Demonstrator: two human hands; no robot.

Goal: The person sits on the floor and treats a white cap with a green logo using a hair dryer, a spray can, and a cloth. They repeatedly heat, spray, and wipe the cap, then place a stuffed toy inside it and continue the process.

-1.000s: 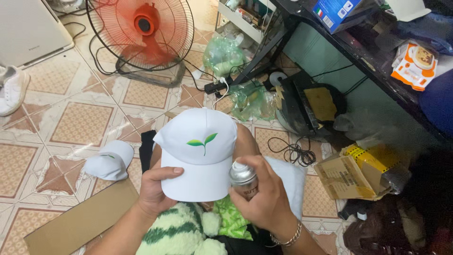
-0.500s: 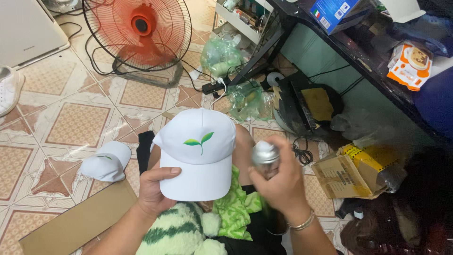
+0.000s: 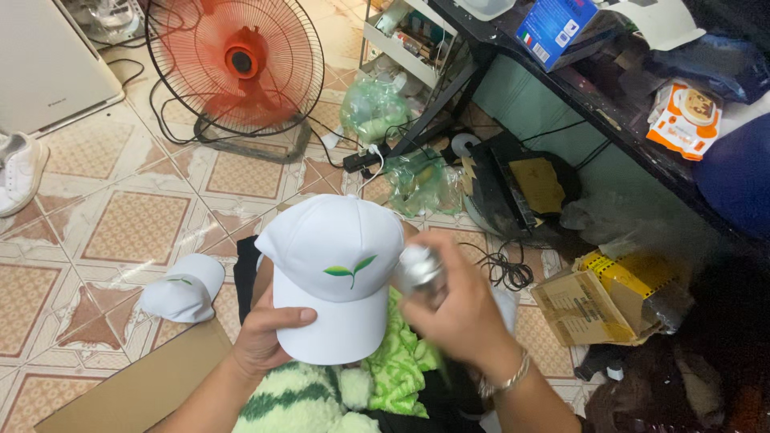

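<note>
1. The left hand (image 3: 269, 337) keeps its grip clenched on the brim of a white baseball cap (image 3: 333, 269) with a green leaf emblem, held above the lap.
2. The right hand (image 3: 461, 309) grasps a blurred silver spray can (image 3: 421, 269) just beside the cap.
3. A second white cap (image 3: 183, 289) lies on the tiled floor (image 3: 128, 216), well apart from an orange fan (image 3: 237, 64).

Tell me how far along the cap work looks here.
Possibly done: a second white cap lies aside on the tiled floor. In hand: the left hand grips the white cap by its brim, and the right hand holds a silver can beside it. What remains cannot be told.
</note>
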